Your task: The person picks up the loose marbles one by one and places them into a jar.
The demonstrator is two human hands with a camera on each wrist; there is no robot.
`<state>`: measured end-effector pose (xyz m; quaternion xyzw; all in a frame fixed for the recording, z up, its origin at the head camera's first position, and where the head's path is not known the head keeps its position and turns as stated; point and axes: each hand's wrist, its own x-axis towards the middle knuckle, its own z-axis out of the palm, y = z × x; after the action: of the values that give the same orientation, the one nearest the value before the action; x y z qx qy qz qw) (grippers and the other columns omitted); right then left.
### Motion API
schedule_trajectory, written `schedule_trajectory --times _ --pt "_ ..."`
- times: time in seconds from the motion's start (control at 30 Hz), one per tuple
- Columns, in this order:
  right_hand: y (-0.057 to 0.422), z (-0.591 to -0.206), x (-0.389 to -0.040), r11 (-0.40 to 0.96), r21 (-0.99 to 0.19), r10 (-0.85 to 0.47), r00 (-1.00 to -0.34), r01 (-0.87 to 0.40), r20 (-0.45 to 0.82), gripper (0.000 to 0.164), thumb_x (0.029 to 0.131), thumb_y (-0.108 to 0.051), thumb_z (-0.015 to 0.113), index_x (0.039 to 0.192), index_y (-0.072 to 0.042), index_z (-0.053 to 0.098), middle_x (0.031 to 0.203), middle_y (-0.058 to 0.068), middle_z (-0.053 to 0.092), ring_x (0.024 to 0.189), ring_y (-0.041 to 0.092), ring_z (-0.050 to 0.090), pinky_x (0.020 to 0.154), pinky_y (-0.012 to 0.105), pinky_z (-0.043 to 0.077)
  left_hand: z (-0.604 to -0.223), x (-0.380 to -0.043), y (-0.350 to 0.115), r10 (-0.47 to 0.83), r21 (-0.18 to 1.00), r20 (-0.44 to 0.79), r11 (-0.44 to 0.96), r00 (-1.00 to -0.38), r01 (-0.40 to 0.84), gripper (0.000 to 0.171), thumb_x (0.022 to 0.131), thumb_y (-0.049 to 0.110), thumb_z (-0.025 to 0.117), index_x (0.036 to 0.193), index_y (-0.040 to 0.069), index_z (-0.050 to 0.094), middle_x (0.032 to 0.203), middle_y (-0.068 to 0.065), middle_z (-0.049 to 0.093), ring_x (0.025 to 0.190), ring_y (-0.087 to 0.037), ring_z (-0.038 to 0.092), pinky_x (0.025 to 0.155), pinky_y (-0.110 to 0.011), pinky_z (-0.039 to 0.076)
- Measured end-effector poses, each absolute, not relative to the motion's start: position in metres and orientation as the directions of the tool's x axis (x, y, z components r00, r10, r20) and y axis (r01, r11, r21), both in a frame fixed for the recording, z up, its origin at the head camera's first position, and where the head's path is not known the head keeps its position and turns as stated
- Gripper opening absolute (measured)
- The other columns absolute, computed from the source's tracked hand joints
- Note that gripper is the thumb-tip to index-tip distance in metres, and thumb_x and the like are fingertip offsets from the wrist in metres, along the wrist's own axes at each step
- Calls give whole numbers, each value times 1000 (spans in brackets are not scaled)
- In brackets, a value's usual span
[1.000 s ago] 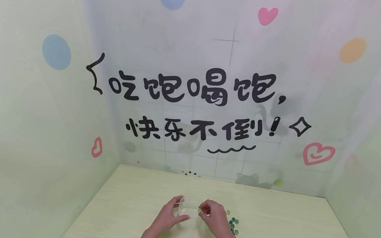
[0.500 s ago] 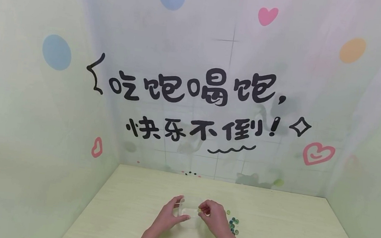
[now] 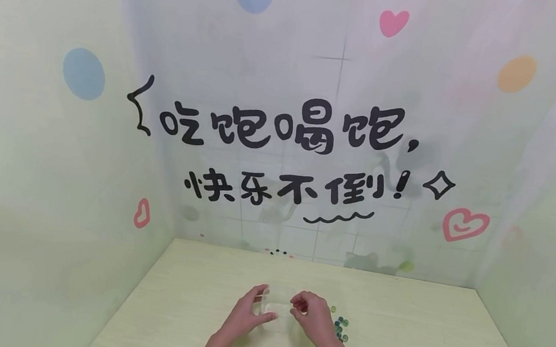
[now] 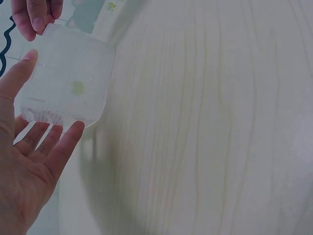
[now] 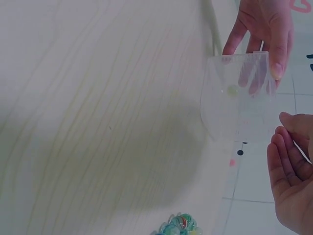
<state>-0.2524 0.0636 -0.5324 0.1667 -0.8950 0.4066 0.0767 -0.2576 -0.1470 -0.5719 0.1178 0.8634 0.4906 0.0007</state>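
Observation:
A clear plastic box [image 3: 277,311] stands on the table, its upper edge between my two hands. My left hand [image 3: 246,310] holds it, the thumb on one side and the fingers [image 4: 66,147] spread along another. Inside the box, a yellow-green marble [image 4: 78,88] shows through the wall in both wrist views, blurred in the left one. My right hand [image 3: 311,312] is at the opposite rim, fingers loosely bent and thumb slightly apart from them, holding nothing. In the right wrist view its fingertips [image 5: 279,137] are just beyond the box's edge.
Several green and blue glass marbles [image 3: 341,327] lie in a loose group on the table [image 3: 409,328], right of the right hand. A lone yellow-green marble [image 3: 332,309] is a little behind them. A printed curtain [image 3: 272,229] hangs along the table's back edge.
A yellow marble pinched between my right thumb and fingers in the earlier head frames has left them; the fingers have parted a little. My left hand and the box have stayed put.

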Motion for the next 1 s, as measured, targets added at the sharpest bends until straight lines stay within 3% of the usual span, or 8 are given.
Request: schedule_trajectory --times 1.0 --pt "75 -538 -253 614 -709 -196 -937 -346 288 12 83 0 76 93 -4 71 82 0 69 72 3 59 64 15 54 -570 -257 -147 208 855 117 476 -971 205 78 85 30 80 147 0 41 144 -26 51 128 -48 52 105 -60 48"
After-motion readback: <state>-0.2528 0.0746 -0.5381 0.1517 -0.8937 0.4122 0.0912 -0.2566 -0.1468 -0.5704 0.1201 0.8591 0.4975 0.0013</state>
